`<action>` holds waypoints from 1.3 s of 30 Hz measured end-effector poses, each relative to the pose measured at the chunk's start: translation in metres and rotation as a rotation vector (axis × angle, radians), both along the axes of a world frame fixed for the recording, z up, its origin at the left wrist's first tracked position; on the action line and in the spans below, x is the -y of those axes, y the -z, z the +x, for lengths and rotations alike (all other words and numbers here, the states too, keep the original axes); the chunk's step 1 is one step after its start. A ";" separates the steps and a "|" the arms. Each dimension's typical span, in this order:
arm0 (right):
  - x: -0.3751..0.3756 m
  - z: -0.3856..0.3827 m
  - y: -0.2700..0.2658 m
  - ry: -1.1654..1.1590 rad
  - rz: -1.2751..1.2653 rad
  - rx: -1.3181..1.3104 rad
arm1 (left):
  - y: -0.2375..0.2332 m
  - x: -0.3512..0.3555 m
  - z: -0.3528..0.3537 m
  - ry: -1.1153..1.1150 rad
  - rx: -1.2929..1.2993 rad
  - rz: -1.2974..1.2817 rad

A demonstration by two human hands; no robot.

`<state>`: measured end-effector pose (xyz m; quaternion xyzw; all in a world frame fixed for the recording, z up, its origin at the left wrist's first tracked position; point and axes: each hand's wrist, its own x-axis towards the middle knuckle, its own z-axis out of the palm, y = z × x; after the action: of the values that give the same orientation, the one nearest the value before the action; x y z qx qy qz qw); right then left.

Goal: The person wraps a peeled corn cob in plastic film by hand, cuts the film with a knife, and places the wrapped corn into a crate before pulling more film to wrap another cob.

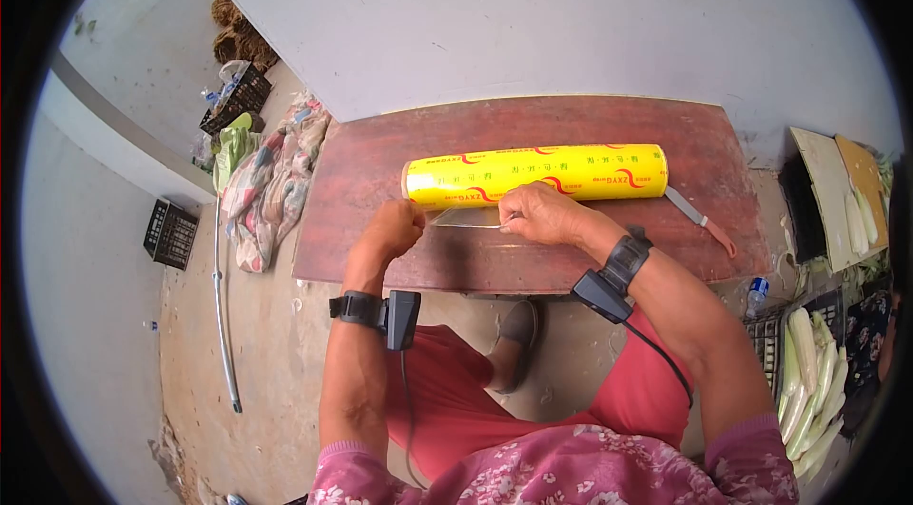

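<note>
A yellow roll of plastic film (pixel 537 173) with red and green print lies lengthwise on the dark red table (pixel 366 163). Just below its left end, my left hand (pixel 398 224) is closed on the edge of a thin clear film (pixel 466 218). My right hand (pixel 537 213) pinches the same film a little to the right, in front of the roll's middle. The film is stretched between both hands. To the right of the roll lies a knife (pixel 702 222) with a light blade and a reddish handle.
A patterned cloth (pixel 276 182) and a metal pole (pixel 224 315) are on the left floor, with black crates (pixel 171 234) beyond. At the right stand a crate of long pale vegetables (pixel 808 381), a bottle (pixel 757 294) and cardboard (pixel 837 191). A wall (pixel 533 20) borders the table's far edge.
</note>
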<state>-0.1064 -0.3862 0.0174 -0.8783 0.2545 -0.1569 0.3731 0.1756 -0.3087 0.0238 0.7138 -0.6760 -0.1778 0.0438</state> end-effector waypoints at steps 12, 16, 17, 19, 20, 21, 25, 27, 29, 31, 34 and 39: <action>-0.006 -0.005 0.019 -0.193 -0.263 -0.128 | 0.026 -0.016 -0.015 0.132 0.198 0.042; -0.010 -0.008 0.015 -0.163 -0.225 -0.121 | 0.038 -0.021 -0.013 0.150 0.165 0.004; -0.009 -0.009 0.012 -0.154 -0.197 -0.131 | 0.039 -0.022 -0.010 0.123 0.073 0.011; -0.007 -0.010 0.009 -0.125 -0.121 -0.097 | 0.040 -0.025 -0.001 0.071 -0.111 0.027; -0.006 -0.010 0.008 -0.110 -0.081 -0.079 | 0.040 -0.027 0.004 0.046 -0.168 0.000; -0.005 -0.009 0.005 -0.089 -0.040 -0.073 | 0.038 -0.029 0.007 0.021 -0.224 -0.027; 0.000 -0.008 0.000 0.005 0.070 0.003 | 0.032 -0.034 0.013 0.057 -0.279 -0.291; 0.002 -0.007 0.000 0.066 0.110 0.050 | 0.023 -0.031 0.016 0.005 -0.391 -0.256; 0.001 -0.007 0.000 0.139 0.160 0.081 | 0.011 -0.028 0.015 -0.103 -0.521 -0.168; 0.003 -0.006 0.007 0.187 0.231 0.135 | -0.001 -0.026 0.009 -0.269 -0.669 -0.022; 0.007 -0.009 0.006 0.298 0.436 0.203 | 0.010 -0.016 0.012 -0.218 -0.818 -0.121; 0.017 -0.008 -0.011 0.407 0.565 0.329 | 0.009 0.008 0.005 -0.251 -0.854 -0.330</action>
<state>-0.1144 -0.4032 0.0289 -0.6356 0.3935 -0.2903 0.5974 0.1804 -0.3169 0.0147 0.6367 -0.5251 -0.3389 0.4517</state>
